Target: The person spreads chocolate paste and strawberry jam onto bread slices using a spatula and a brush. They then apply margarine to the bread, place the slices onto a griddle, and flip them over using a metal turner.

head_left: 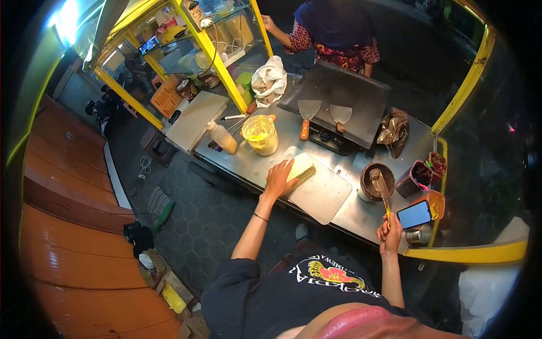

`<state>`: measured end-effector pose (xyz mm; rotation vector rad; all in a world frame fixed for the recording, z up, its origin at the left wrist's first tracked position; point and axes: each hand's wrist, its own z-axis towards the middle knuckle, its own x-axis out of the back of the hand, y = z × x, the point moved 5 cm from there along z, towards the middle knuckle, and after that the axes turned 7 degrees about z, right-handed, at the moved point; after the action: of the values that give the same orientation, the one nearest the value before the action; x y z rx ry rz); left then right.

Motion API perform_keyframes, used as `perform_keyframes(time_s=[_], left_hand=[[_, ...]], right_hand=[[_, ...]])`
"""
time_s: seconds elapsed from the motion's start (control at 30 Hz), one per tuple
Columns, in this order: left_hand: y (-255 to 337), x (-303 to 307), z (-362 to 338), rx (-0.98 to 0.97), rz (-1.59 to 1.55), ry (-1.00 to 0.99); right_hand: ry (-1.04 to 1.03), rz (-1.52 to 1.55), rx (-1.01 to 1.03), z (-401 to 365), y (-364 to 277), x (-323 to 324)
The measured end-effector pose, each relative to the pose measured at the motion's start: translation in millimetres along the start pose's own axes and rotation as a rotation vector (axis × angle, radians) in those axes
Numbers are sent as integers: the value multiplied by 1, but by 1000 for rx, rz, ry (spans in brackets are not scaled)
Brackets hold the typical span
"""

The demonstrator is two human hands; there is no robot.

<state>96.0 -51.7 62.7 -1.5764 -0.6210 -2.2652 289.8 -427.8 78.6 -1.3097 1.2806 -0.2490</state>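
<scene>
My left hand (279,179) rests with spread fingers on a pale, ridged-edged slab of food (299,169), which lies on the upper left part of a white cutting board (322,192). In my right hand (390,233) is the yellow handle of a spatula (379,183). Its broad brown-coated blade is over the mouth of a round tub (370,196) with dark brown contents. A phone (414,214) with a lit screen lies just right of my right hand.
Behind the board stand a tub of yellow spread (260,135), a squeeze bottle (221,137) and a black griddle (339,96) bearing two scrapers. Dark jars (415,177) stand at the right. A person (333,34) is across the counter (226,164), beside a yellow-framed glass case.
</scene>
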Motion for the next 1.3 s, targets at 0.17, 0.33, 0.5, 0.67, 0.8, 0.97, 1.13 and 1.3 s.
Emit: perform_keyframes(time_s=[0.17, 0.33, 0.5, 0.67, 0.8, 0.97, 1.13, 1.3], left_hand=[[-32, -3, 14, 140, -509, -112], [-75, -27, 15, 497, -1232, -326], [-72, -27, -10, 750, -1797, -317], [-87, -69, -24, 690, -1605, -277], [-85, -62, -14, 779, -1864, -379], [-85, -66, -10, 781, -2195, -351], [-90, -76, -12, 767, -2236, -378], [-89, -85, -13, 805, -2293, -293]], right_hand=[[13, -60, -12, -6, 16, -22], [-159, -161, -76, -4, 36, -75], [-244, -273, -203, 4, 69, -128], [-244, -473, -273, 18, 107, -163], [-277, -612, -177, 27, 116, -191], [-286, -685, -118, 38, 123, -207], [-278, -752, -68, 44, 124, -217], [-304, -871, -33, 49, 126, -221]])
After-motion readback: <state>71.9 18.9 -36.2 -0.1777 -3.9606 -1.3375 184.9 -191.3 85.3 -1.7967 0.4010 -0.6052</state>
